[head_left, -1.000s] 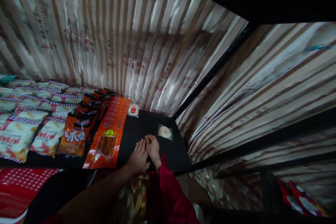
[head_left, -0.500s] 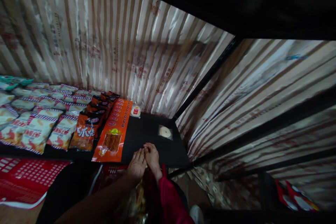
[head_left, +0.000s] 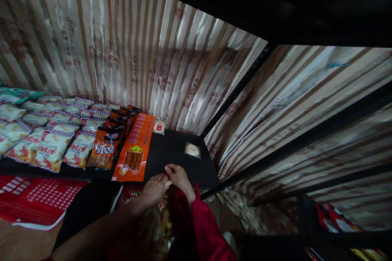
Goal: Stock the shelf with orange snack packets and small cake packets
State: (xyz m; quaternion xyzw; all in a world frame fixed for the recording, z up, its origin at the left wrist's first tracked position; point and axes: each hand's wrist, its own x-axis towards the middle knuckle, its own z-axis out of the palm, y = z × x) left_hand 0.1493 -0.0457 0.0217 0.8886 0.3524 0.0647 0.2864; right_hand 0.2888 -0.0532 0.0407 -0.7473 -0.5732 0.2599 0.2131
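Observation:
My left hand (head_left: 156, 187) and my right hand (head_left: 178, 177) meet at the front edge of the black shelf (head_left: 171, 157). The fingers of both are bent and closed together. Something small and pale shows between them, mostly hidden by the fingers, so its kind is unclear. To their left lies a long orange snack packet (head_left: 134, 147) with a window of brown sticks. Beyond the hands, a round white cracker in a clear wrapper (head_left: 192, 150) lies near the shelf's right end. Another round pale packet with a red label (head_left: 159, 127) rests by the back curtain.
Orange snack bags (head_left: 104, 150) and several rows of white snack bags (head_left: 55, 147) fill the shelf's left. A red basket (head_left: 39, 200) is below. A striped curtain (head_left: 122, 49) hangs behind, and a dark post (head_left: 239, 89) rises at the right corner.
My hands have gone from lying side by side, fingers stretched, to bent and closed around a pale thing. The view has shifted slightly.

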